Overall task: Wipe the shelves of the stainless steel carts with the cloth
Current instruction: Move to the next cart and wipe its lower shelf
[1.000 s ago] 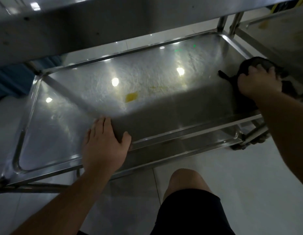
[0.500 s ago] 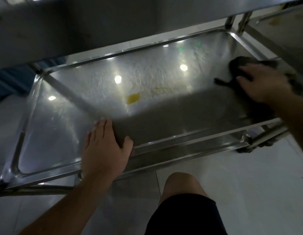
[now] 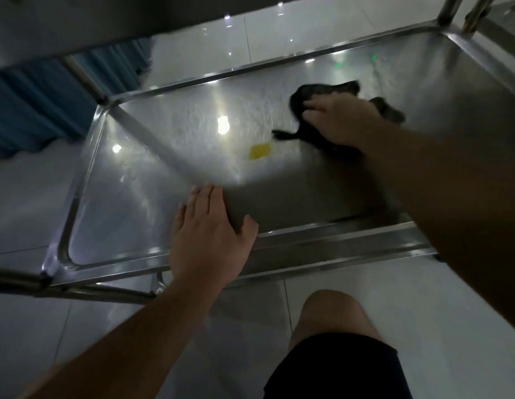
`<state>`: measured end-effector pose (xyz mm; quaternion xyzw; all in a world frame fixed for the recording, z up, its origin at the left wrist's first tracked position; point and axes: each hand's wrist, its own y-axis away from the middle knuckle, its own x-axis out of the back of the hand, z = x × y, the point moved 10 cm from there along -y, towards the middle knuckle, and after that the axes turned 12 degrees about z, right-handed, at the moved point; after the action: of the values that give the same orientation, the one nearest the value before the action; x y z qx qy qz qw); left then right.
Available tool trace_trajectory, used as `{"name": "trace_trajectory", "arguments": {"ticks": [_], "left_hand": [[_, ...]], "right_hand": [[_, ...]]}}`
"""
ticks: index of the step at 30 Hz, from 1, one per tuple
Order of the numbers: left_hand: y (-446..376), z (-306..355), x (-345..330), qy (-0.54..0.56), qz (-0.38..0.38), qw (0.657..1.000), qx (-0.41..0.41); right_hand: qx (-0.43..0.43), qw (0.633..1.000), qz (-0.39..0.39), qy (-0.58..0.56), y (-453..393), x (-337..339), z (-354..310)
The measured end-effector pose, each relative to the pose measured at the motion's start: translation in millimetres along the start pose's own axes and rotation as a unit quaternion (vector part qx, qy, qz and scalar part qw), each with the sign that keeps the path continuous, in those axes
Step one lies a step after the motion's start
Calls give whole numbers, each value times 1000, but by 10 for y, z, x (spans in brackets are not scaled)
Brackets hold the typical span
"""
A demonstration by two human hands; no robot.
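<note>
Though dim, steel shelf [image 3: 152,208] over tile [image 3: 365,286]

Left hand [image 3: 210,237] flat, fingers spread, right hand [image 3: 341,122] reaching forward, palm down

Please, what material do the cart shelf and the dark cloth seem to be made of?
The silver rectangular cart shelf looks like polished stainless steel: it mirrors the ceiling lights and has a raised, folded rim. The dark crumpled cloth under the right hand seems a soft woven or microfibre fabric, matte and limp; blur hides its weave.
</note>
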<state>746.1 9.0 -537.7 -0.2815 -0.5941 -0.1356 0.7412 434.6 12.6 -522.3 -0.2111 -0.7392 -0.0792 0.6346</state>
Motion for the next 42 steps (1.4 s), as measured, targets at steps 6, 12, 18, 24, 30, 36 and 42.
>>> {"name": "trace_trajectory", "arguments": {"ticks": [6,12,18,24,30,36,42], "left_hand": [[23,7,22,12,15,1000,-10],[14,-2,3,0,39,999,-13],[15,-28,-50,3,33,999,-5],[1,-9,-4,17,31,999,3],[33,27,7,22,3,1000,-1],[44,36,18,30,6,1000,-4],[27,15,-5,17,25,1000,-8]], "right_hand": [[6,999,14,-34,1031,43,-30],[-195,980,43,20,971,301,1145],[-166,985,43,2,26,30,177],[105,992,-24,-57,28,-299,-1797],[79,994,-2,-74,728,-219,-1263],[-138,990,24,-3,335,19,-9],[-107,994,-10,-33,-449,-278,-848]]}}
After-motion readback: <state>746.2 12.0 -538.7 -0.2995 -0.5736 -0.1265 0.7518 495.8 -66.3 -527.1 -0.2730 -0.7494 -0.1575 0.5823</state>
